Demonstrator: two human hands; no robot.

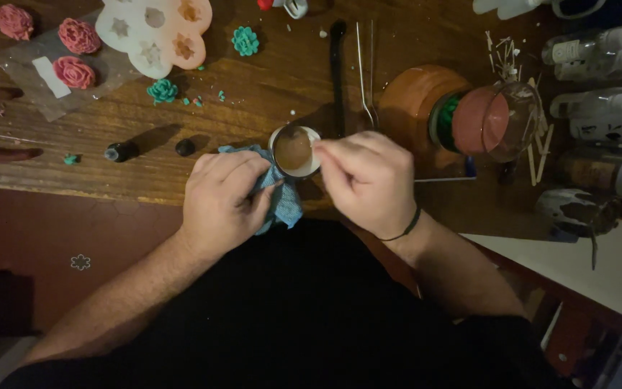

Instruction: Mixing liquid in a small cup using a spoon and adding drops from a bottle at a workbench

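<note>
At the near edge of the brown wooden desk (181, 130) we find the small round metal tin (295, 151), its inside brown and glossy. Our left hand (226, 198) is closed around a crumpled blue cloth (279, 194) pressed against the tin's side. Our right hand (368, 180) pinches the rim between curled fingers. We judge that steady rim support and short, light strokes of the cloth give the best result; keep the tin level. Pink rose-shaped castings (75, 70) lie well apart.

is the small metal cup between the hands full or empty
Not empty: the small metal cup stands upright with brown liquid in it, well up the inside. The right hand grips its rim.
</note>
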